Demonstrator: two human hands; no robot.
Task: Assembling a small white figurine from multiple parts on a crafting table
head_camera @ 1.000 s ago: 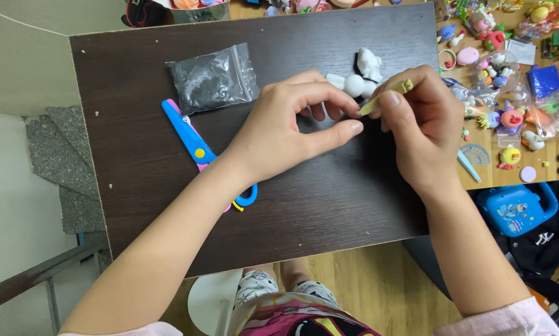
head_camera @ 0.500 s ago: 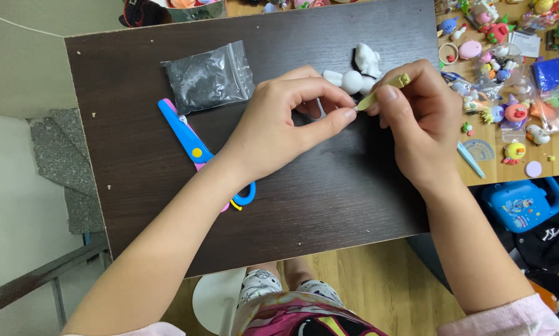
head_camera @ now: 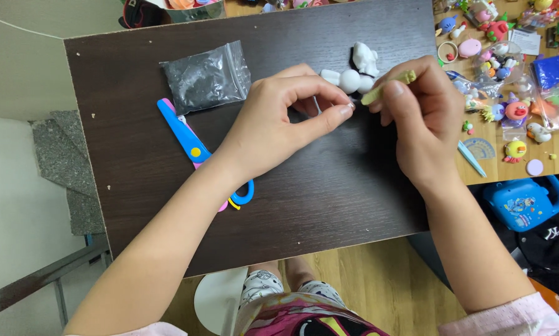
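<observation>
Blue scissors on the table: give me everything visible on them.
The scissors lie flat on the dark wooden table, running diagonally from upper left to lower right, apparently closed. Blue plastic body with a yellow pivot dot; pink shows along one edge; a blue loop handle with yellow trim sits beside the left forearm. The tip nearly meets a grey zip bag. Neither hand touches them.

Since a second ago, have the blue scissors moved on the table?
No. The blue scissors lie at the same slant below the grey zip bag on the dark table; the right hand, pinching a yellow stick, is clear of them.
</observation>
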